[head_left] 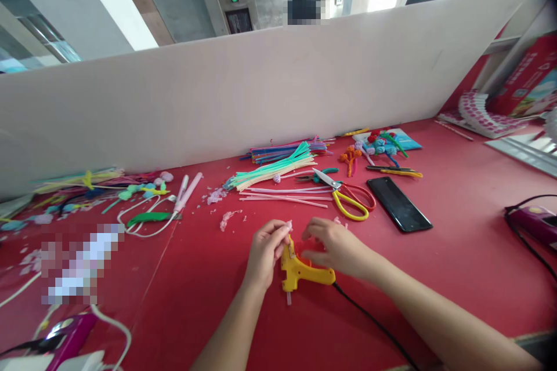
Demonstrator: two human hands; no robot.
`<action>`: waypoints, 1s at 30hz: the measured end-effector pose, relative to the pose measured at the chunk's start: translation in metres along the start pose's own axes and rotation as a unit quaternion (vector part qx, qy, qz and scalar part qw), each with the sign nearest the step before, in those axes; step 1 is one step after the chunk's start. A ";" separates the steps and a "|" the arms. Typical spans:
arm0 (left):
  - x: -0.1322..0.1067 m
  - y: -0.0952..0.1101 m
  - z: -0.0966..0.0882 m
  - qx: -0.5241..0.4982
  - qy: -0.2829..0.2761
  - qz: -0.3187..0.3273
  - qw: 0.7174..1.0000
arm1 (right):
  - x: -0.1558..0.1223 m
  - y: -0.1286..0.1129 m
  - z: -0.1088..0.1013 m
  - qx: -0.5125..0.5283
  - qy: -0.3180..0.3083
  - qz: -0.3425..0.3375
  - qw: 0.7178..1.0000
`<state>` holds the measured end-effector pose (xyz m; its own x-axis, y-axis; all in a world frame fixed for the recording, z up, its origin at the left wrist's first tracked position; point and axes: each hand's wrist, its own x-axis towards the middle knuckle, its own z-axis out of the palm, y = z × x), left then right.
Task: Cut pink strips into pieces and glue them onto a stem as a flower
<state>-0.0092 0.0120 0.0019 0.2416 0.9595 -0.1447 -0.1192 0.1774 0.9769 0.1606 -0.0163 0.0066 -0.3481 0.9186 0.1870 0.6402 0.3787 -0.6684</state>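
Pinching a pink bit point(288, 225) between thumb and fingertips, your left hand point(265, 250) holds it right at the tip of the glue gun point(304, 271). Your right hand point(336, 246) is curled over the gun's top, gripping it, with the thumb against its side. The gun lies on the red table point(456, 266), nozzle pointing to 12 o'clock, handle toward 6, just between your two hands. Its black cord point(369, 319) runs off toward 5 o'clock.

At 1 o'clock from your hands, near them, lie scissors point(348, 197) with yellow and red handles. Just beyond those, toward 2 o'clock, is a black phone point(399, 204), face up. At 12 o'clock a few pink sticks point(282, 194) lie flat, and behind them a bundle point(274, 171) of green and cream stems. Pink scraps point(226, 219) sit at 10 o'clock. Farther out at 9 o'clock, a white cable point(143, 214) loops on the table. A pale board point(261, 87) stands along the table's far edge.
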 end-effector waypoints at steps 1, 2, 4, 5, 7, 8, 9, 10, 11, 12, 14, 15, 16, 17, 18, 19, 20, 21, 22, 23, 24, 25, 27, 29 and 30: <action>0.002 0.001 -0.003 -0.033 0.002 -0.006 0.999 | -0.002 -0.002 0.005 -0.035 -0.039 -0.022 0.998; 0.004 0.001 -0.005 -0.065 0.002 -0.012 0.998 | -0.004 -0.003 0.010 -0.067 -0.060 -0.033 0.995; 0.007 0.003 -0.010 -0.118 0.000 -0.024 0.993 | -0.007 -0.007 0.020 -0.125 -0.085 -0.043 0.988; 0.008 0.004 -0.012 -0.139 -0.004 -0.030 0.990 | -0.007 -0.008 0.024 -0.145 -0.093 -0.039 0.984; 0.010 0.005 -0.016 -0.175 -0.016 -0.043 0.984 | -0.008 -0.009 0.027 -0.163 -0.114 -0.027 0.980; 0.010 0.005 -0.017 -0.190 -0.022 -0.048 0.980 | -0.008 -0.009 0.028 -0.163 -0.124 -0.020 0.979; 0.011 0.006 -0.019 -0.202 -0.027 -0.051 0.978 | -0.008 -0.009 0.028 -0.160 -0.132 -0.013 0.978; 0.012 0.006 -0.020 -0.212 -0.029 -0.053 0.975 | -0.008 -0.008 0.028 -0.155 -0.136 -0.009 0.978; 0.012 0.007 -0.021 -0.219 -0.028 -0.054 0.974 | -0.009 -0.008 0.028 -0.150 -0.136 -0.006 0.979; 0.013 0.007 -0.022 -0.224 -0.025 -0.055 0.973 | -0.010 -0.008 0.028 -0.143 -0.135 -0.005 0.980; 0.015 0.007 -0.025 -0.231 -0.014 -0.056 0.971 | -0.011 -0.010 0.027 -0.125 -0.130 -0.005 0.984; 0.016 0.007 -0.026 -0.233 -0.007 -0.055 0.971 | -0.011 -0.011 0.025 -0.109 -0.122 -0.004 0.987; 0.016 0.006 -0.027 -0.235 0.000 -0.053 0.971 | -0.011 -0.012 0.023 -0.088 -0.107 0.000 0.990; 0.017 0.006 -0.028 -0.234 0.007 -0.051 0.971 | -0.010 -0.013 0.021 -0.062 -0.084 0.005 0.995; 0.018 0.005 -0.029 -0.231 0.013 -0.049 0.972 | -0.009 -0.013 0.017 -0.032 -0.055 0.009 0.998; 0.018 0.004 -0.030 -0.227 0.018 -0.049 0.973 | -0.008 -0.013 0.013 -0.002 -0.019 0.015 1.000; 0.019 0.004 -0.030 -0.222 0.021 -0.050 0.973 | -0.006 -0.012 0.009 0.025 0.019 0.021 0.999; 0.019 0.003 -0.030 -0.220 0.022 -0.050 0.974 | -0.005 -0.011 0.005 0.052 0.054 0.032 0.997; 0.019 0.002 -0.031 -0.219 0.021 -0.049 0.974 | -0.003 -0.010 0.002 0.079 0.081 0.049 0.992; 0.019 0.001 -0.030 -0.220 0.018 -0.048 0.974 | -0.003 -0.009 -0.001 0.112 0.093 0.071 0.987; 0.018 0.000 -0.030 -0.223 0.014 -0.047 0.974 | -0.002 -0.007 -0.003 0.152 0.091 0.095 0.980; 0.018 -0.001 -0.030 -0.223 0.009 -0.046 0.974 | -0.002 -0.007 -0.004 0.199 0.077 0.117 0.970; 0.017 -0.002 -0.028 -0.219 -0.001 -0.047 0.975 | -0.003 -0.006 -0.005 0.301 0.032 0.141 0.943; 0.016 -0.003 -0.027 -0.212 -0.007 -0.045 0.976 | -0.003 -0.008 -0.005 0.373 0.008 0.142 0.917; 0.016 -0.003 -0.027 -0.208 -0.008 -0.044 0.977 | -0.003 -0.009 -0.004 0.394 0.007 0.141 0.908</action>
<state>-0.0309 0.0324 -0.0075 0.2838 0.9336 -0.2187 -0.4777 0.3354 0.8120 0.1590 -0.0221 0.0152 -0.2346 0.9698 -0.0673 0.0111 -0.0665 -0.9977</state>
